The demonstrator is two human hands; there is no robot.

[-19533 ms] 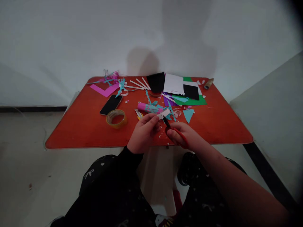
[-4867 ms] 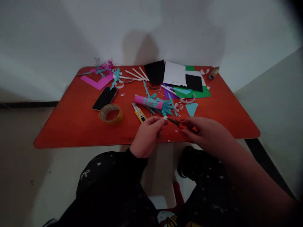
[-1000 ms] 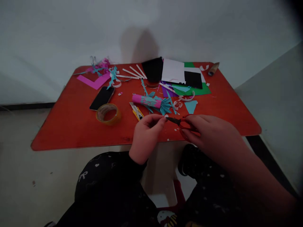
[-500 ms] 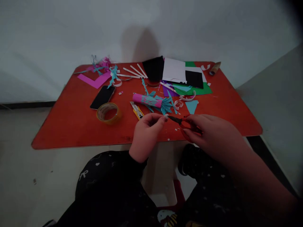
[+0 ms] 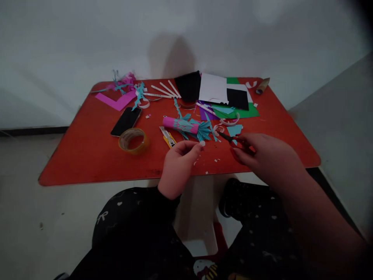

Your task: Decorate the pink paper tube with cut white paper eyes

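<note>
Between the thumb and forefinger of my left hand (image 5: 180, 165) is a small white piece of paper (image 5: 203, 144). My right hand (image 5: 266, 155) grips a pair of scissors (image 5: 227, 137) with dark blades and red handles; the blades point left, apart from the paper. Just beyond my left hand lies a pink paper tube (image 5: 180, 125) with light-blue scale shapes and a fringed blue tail. A yellow box cutter (image 5: 168, 137) rests beside it, partly behind my left fingers. Tiny white scraps (image 5: 216, 160) are scattered on the tabletop below the scissors.
On the red table (image 5: 84, 155) are a tape roll (image 5: 133, 140), a phone (image 5: 126, 121), white pens (image 5: 163, 90), pink paper (image 5: 116, 102) and crumpled paper strips (image 5: 125, 82). Coloured sheets (image 5: 214, 88) are stacked at the back, and a cardboard tube (image 5: 262, 86) lies far right. A wall stands behind.
The scissors have moved right, away from the white paper in my left hand, which now looks rounder. A thin white sliver shows on the table by my left hand.
</note>
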